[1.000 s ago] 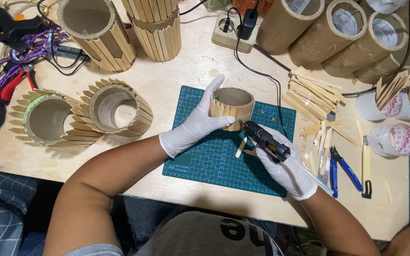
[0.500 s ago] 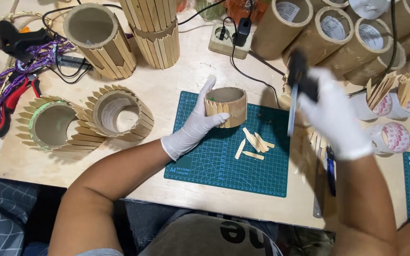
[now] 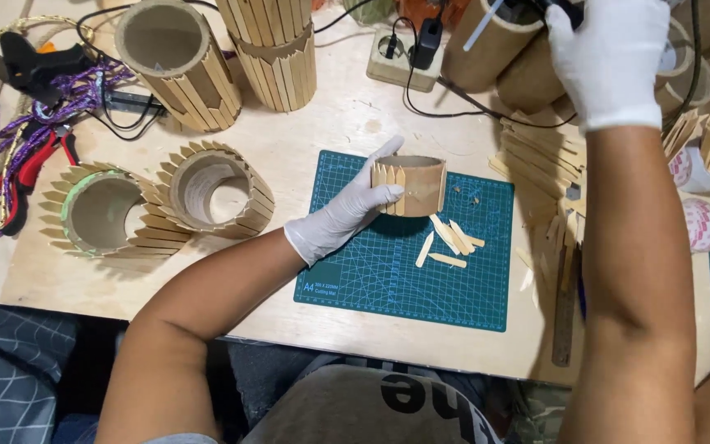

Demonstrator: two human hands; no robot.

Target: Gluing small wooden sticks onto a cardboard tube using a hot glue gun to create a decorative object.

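My left hand (image 3: 347, 210), in a white glove, grips a short cardboard ring (image 3: 421, 185) standing on a green cutting mat (image 3: 388, 279). Pointed wooden sticks cover the ring's left side; the rest is bare. My right hand (image 3: 610, 57), also gloved, is stretched far up to the back right over the cardboard tubes. It is closed on a black glue gun (image 3: 564, 10) that is mostly cut off by the top edge. Several loose wooden sticks (image 3: 449, 242) lie on the mat just right of the ring.
A pile of sticks (image 3: 540, 160) lies right of the mat, with a ruler (image 3: 564, 321) below it. Two stick-clad rings (image 3: 100, 214) (image 3: 215, 189) lie at the left; taller clad tubes (image 3: 178, 62) stand behind. A power strip (image 3: 396, 53), red pliers (image 3: 30, 164) and tape rolls (image 3: 704, 222) are around.
My right hand lifted the glue gun off the mat and swung it up to the far back right. My left hand stayed on the ring.
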